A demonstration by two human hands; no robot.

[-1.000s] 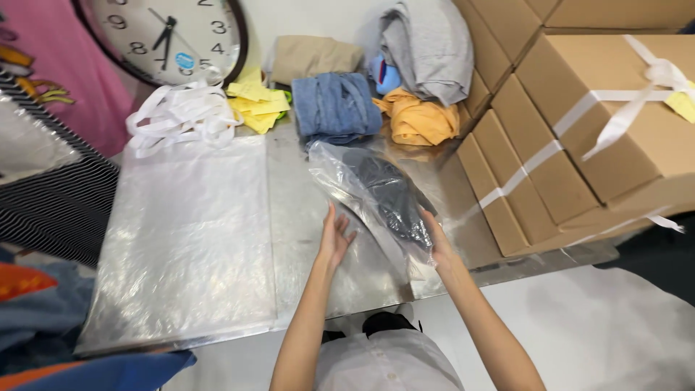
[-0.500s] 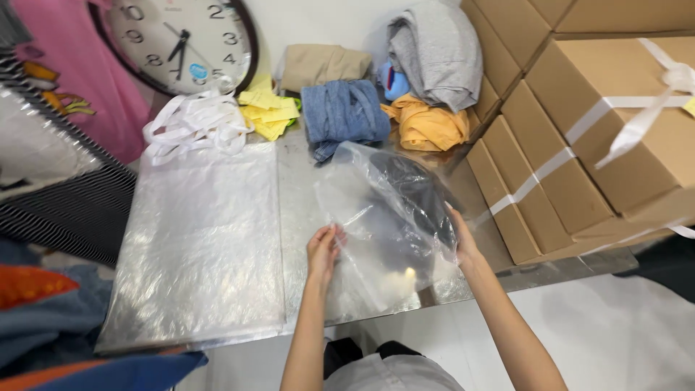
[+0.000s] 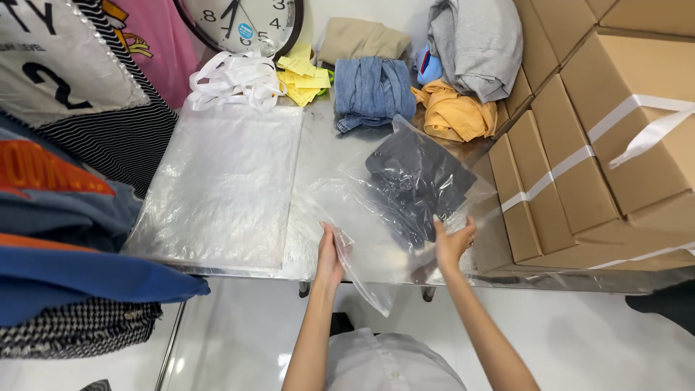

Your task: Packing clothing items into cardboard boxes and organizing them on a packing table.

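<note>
Left hand (image 3: 329, 255) pinches the near edge of the clear plastic bag (image 3: 394, 217), fingers closed on the film. Right hand (image 3: 452, 242) grips the bag's right side, fingers curled around plastic; how firm that hold is looks unclear through the glare. Inside the bag sits a dark folded garment (image 3: 416, 181), pushed toward the far end, the bag lying on the steel tabletop (image 3: 318, 156) at its near edge with its open mouth hanging slightly over.

Step in hand, as a judgement: garment is bagged, mouth being squared up for folding or sealing. Next move likely calls for flattening the film and keeping both edges aligned so the garment doesn't slide back out.

Outward: a stack of empty clear bags (image 3: 224, 192) lies flat to the left. Behind it a bundle of white straps (image 3: 235, 76) and yellow paper slips (image 3: 302, 72). Folded blue denim (image 3: 373, 87), an orange garment (image 3: 452, 112), grey cloth (image 3: 474, 43) and a tan folded piece (image 3: 358, 40) line the back. Brown cardboard boxes (image 3: 615, 145) banded with white tape stack at right. A round wall clock (image 3: 242, 18) leans at back left.
</note>
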